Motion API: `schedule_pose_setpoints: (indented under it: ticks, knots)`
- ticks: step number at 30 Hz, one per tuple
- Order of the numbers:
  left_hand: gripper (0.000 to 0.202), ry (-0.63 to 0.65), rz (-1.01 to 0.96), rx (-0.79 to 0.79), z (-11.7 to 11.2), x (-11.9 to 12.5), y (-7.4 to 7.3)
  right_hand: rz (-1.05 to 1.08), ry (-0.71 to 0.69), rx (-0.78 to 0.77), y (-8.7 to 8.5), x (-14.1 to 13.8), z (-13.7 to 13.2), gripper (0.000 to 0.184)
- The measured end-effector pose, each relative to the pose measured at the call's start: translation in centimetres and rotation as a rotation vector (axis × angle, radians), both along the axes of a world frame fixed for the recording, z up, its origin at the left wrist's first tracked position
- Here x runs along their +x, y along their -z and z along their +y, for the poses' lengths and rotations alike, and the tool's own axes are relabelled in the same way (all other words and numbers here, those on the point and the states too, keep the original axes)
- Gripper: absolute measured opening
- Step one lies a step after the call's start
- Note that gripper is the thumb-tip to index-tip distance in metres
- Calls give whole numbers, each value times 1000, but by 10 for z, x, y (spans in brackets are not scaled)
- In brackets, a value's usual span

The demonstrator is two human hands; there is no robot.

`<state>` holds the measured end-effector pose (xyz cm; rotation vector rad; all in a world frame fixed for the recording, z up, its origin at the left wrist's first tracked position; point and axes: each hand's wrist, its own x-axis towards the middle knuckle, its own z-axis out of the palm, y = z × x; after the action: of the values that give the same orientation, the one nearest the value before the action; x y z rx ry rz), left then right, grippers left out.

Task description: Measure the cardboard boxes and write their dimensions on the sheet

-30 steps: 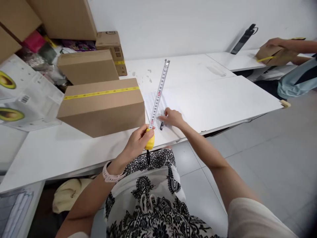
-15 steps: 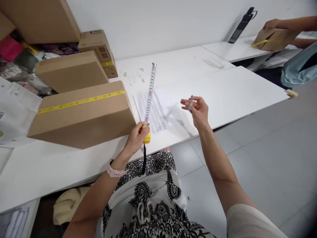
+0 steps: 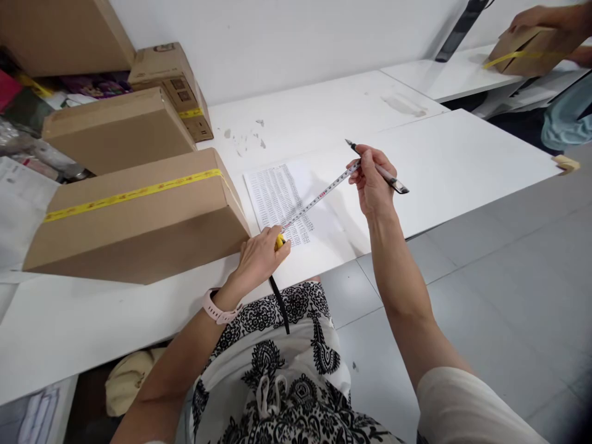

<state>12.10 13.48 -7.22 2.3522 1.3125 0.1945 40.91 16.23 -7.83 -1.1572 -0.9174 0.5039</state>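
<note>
My left hand (image 3: 263, 251) is wrapped round the yellow case of a tape measure (image 3: 280, 241), with its black strap hanging down over the table edge. The white blade (image 3: 319, 196) runs out slantwise to my right hand (image 3: 374, 176), which pinches its far end between the fingers. That same hand also holds a pen (image 3: 388, 178), its tip pointing up and left. Under the blade lies a printed sheet of paper (image 3: 272, 194). Just left of my left hand stands a large cardboard box (image 3: 139, 228) with yellow tape along its top.
Behind the large box are a second carton (image 3: 120, 129) and a smaller taped box (image 3: 171, 80). A dark bottle (image 3: 462, 31) stands at the back right. Beside it, another person's hands hold a cardboard box (image 3: 522, 52). The white table's (image 3: 453, 154) front edge runs across the view.
The blade has swung from pointing up and away to slanting right, and my right hand now grips its end. My left hand has turned over the case. The view has shifted slightly.
</note>
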Motion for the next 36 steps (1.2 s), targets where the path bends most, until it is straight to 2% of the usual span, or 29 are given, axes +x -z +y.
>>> schedule_pose_setpoints:
  ticks: [2,4,7,10,12,15,18,21,23,25,29,33,36]
  knots:
    - [41,-23,-82,-17,2,-1,3,-21,-17,-8,3,-3,-6,45]
    - [61,-52,-220,-31,5,2,6,-36,-56,-23,5,-13,-12,42]
    - [92,-110,-399,-46,9,14,8,-65,-167,-65,10,-43,-21,36]
    - [101,-129,-456,-28,11,26,9,-140,-287,-106,18,-74,-29,27]
    - [102,-118,-459,-2,12,30,8,-250,-288,-113,23,-83,-33,25]
    - [100,-112,-435,61,14,31,8,-304,-131,-110,25,-77,-37,35]
    - [91,-85,-345,164,22,31,12,-139,-40,-174,25,-63,-39,54]
    - [68,-32,-170,250,35,38,21,37,-132,-222,33,-58,-41,65]
    - [56,-19,-75,283,44,45,29,88,-191,-241,42,-60,-43,58]
    - [51,-16,-41,298,50,51,37,68,-186,-291,52,-64,-46,43]
    - [47,23,-83,311,54,56,48,5,-146,-375,61,-70,-51,44]
    - [62,26,-82,286,52,54,53,15,-302,-353,60,-70,-54,42]
    - [71,3,-75,267,49,53,53,-28,-295,-388,59,-70,-56,34]
